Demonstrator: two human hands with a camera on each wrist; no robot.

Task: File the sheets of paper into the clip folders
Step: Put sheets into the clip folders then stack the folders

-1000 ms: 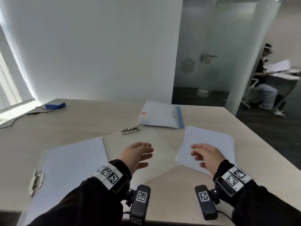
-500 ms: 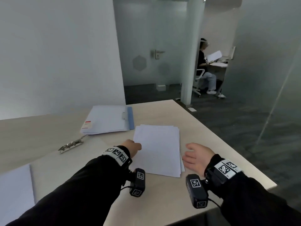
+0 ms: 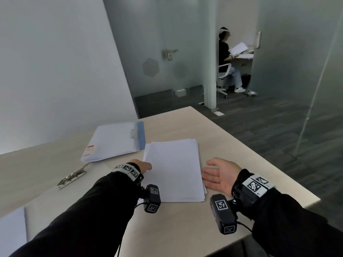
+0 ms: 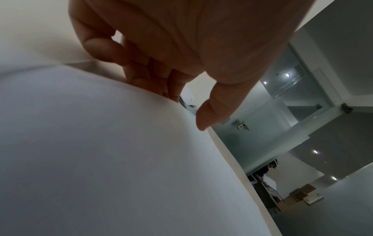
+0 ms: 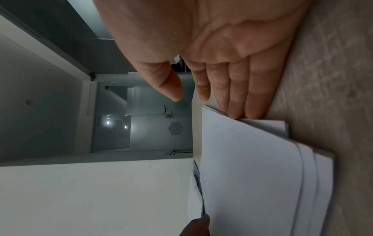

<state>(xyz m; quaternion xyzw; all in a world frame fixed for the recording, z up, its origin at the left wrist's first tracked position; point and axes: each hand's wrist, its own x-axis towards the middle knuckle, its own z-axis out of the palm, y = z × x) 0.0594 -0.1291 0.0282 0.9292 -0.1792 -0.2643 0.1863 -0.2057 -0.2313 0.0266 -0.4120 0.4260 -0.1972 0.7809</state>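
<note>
A stack of white sheets lies on the table in front of me, its edges a little fanned. My left hand is at the stack's left edge. In the left wrist view its curled fingers tuck behind the edge of the sheets and the thumb tip rests on top. My right hand lies palm up at the right edge. Its straight fingers touch the side of the sheets. A clip folder with a blue spine lies closed beyond the stack, to the left.
A loose metal clip lies left of my left wrist. Another pale sheet or folder shows at the lower left. The table ends close to the right of my right hand. A seated person is far behind glass walls.
The view has swung right to the paper stack. My left hand has reached the stack's left edge and my right hand has opened against its right edge.
</note>
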